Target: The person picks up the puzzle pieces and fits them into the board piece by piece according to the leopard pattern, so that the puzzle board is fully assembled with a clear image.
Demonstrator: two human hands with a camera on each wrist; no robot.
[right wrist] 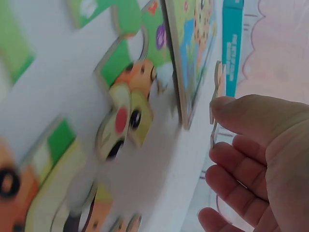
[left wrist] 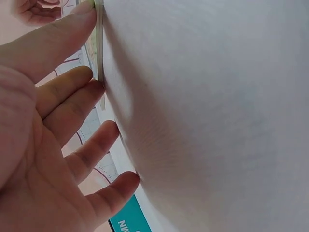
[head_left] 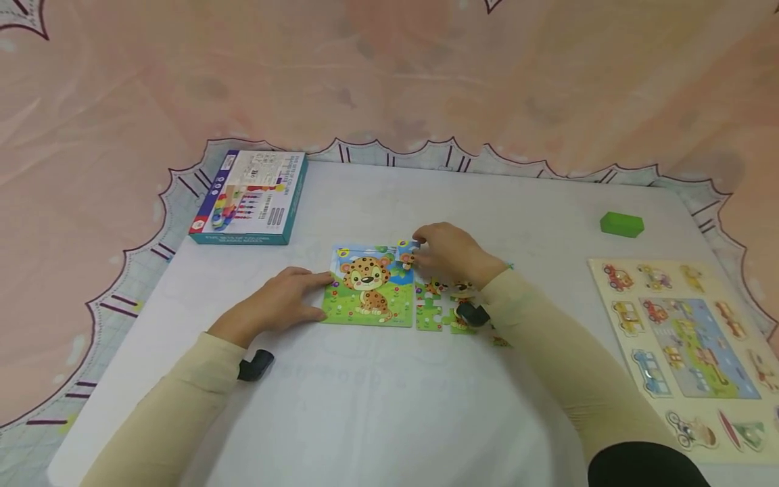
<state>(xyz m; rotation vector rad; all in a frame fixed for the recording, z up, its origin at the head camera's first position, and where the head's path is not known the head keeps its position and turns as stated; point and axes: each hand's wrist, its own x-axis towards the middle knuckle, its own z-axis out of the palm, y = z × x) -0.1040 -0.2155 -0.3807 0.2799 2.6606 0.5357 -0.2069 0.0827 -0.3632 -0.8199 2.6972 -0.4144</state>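
A square leopard picture board (head_left: 368, 291) lies on the white table, its left edge touched by the thumb and fingers of my left hand (head_left: 274, 308); in the left wrist view that hand (left wrist: 63, 125) has its fingers spread along the board's edge (left wrist: 100, 48). My right hand (head_left: 453, 253) pinches a small puzzle piece (head_left: 406, 251) at the board's upper right corner. The right wrist view shows this piece (right wrist: 218, 92) held on edge between thumb and fingers of the hand (right wrist: 270, 145), above the table. Loose leopard pieces (head_left: 429, 314) lie right of the board, partly hidden by my right arm.
A marker box (head_left: 255, 196) lies at the back left. At the right are a green block (head_left: 621, 224) and a wooden board with vehicle and animal pictures (head_left: 629, 345). Behind the table (head_left: 341, 406) hangs an orange patterned cloth (head_left: 389, 81).
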